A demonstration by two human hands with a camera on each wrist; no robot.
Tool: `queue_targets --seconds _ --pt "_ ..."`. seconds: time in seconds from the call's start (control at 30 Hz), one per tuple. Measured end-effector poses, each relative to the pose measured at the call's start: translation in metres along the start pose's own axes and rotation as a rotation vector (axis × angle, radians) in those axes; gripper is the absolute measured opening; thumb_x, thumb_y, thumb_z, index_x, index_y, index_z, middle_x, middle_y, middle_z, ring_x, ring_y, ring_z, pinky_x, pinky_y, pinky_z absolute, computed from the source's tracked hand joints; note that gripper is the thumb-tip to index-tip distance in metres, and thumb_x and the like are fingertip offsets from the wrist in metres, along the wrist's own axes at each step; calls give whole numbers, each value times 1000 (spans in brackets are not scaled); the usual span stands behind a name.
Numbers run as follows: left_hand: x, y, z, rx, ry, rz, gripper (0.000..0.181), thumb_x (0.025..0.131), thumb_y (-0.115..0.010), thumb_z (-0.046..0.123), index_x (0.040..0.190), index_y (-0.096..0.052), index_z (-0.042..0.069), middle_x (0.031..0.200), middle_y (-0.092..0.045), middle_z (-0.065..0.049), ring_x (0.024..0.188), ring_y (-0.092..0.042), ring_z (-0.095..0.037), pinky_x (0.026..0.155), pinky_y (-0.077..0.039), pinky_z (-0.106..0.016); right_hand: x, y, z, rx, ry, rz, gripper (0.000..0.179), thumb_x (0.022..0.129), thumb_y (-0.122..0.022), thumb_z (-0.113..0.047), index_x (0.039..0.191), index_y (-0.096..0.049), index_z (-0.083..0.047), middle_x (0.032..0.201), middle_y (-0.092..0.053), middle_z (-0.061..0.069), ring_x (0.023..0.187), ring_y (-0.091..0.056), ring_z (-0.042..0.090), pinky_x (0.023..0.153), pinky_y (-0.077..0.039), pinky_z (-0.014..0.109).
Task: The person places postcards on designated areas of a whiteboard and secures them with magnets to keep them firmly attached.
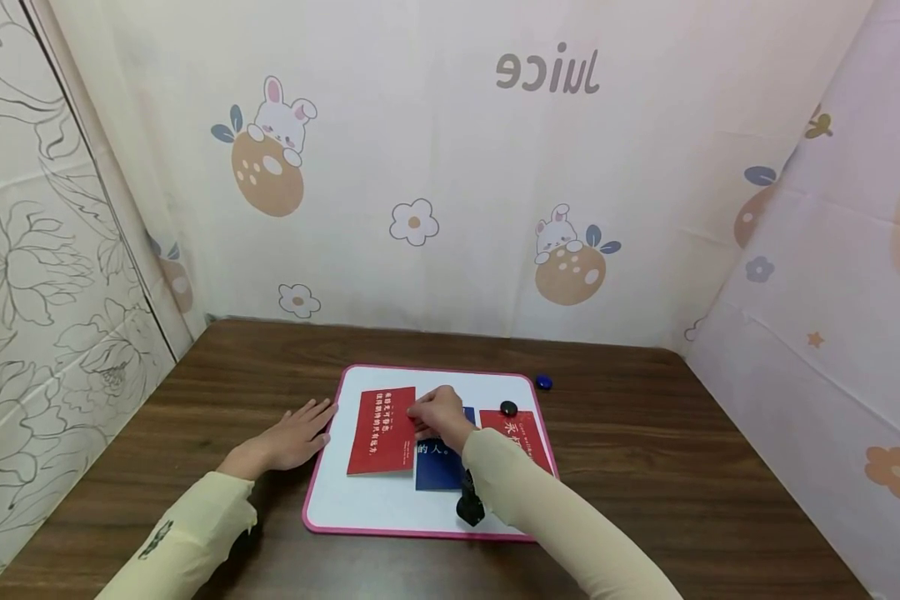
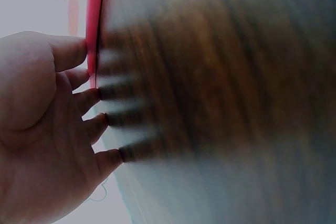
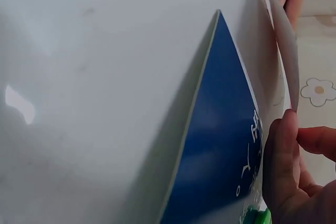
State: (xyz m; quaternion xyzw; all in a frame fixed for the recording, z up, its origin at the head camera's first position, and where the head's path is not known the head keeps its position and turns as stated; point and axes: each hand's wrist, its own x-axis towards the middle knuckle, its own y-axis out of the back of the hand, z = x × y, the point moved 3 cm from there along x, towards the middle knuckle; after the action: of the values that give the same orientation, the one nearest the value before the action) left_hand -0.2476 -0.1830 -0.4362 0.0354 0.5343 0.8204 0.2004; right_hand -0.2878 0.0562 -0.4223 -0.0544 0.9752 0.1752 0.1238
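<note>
A whiteboard with a pink rim (image 1: 390, 512) lies on the table. My right hand (image 1: 441, 417) pinches the right edge of a red card (image 1: 382, 433) with white writing, over the board's left half. That card appears as a thin, pale, curved sheet (image 3: 287, 51) between thumb and finger in the right wrist view. Under the hand is a blue card (image 1: 438, 475), partly hidden by it. A second red card (image 1: 531, 429) lies at the right with a black round magnet (image 1: 508, 408) at its top. My left hand (image 1: 292, 435), fingers straight, touches the board's left rim (image 2: 93, 19).
A blue round magnet (image 1: 543, 382) sits on the wooden table (image 1: 645, 467) just past the board's upper right corner. Something small and green (image 3: 261, 216) shows by the blue card's lower end. Patterned curtains (image 1: 420, 150) hang behind and beside the table.
</note>
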Motion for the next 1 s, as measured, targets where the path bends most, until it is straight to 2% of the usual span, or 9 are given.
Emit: queue_targets --seconds 0.27,0.53,0.63,1.0 --pt "-1 1 2 -3 -1 -4 59 98 -51 23 148 -30 0 150 -26 -27 139 -14 -47 106 -10 -66 2 -2 0 -124 70 23 12 86 -69 -7 81 -66 3 62 -65 10 50 -66 18 49 -53 26" --pt "-1 1 2 -1 -6 -5 58 98 -50 22 148 -29 0 150 -26 -27 139 -14 -46 106 -11 -65 6 -5 1 -242 121 14 16 85 -72 -10 76 -66 2 58 -64 9 46 -63 18 46 -51 25" --pt "0 1 2 -3 -15 -4 59 98 -51 22 148 -30 0 150 -26 -27 139 -15 -47 106 -11 -66 7 -5 1 -264 137 10 17 85 -73 -11 78 -65 2 59 -63 8 46 -63 17 46 -51 25" --pt "-2 2 4 -12 -6 -9 59 97 -51 23 148 -30 0 150 -27 -27 139 -14 -47 106 -10 -66 7 -7 -1 -280 112 0 18 84 -73 -11 78 -61 1 60 -63 10 48 -64 18 47 -51 25"
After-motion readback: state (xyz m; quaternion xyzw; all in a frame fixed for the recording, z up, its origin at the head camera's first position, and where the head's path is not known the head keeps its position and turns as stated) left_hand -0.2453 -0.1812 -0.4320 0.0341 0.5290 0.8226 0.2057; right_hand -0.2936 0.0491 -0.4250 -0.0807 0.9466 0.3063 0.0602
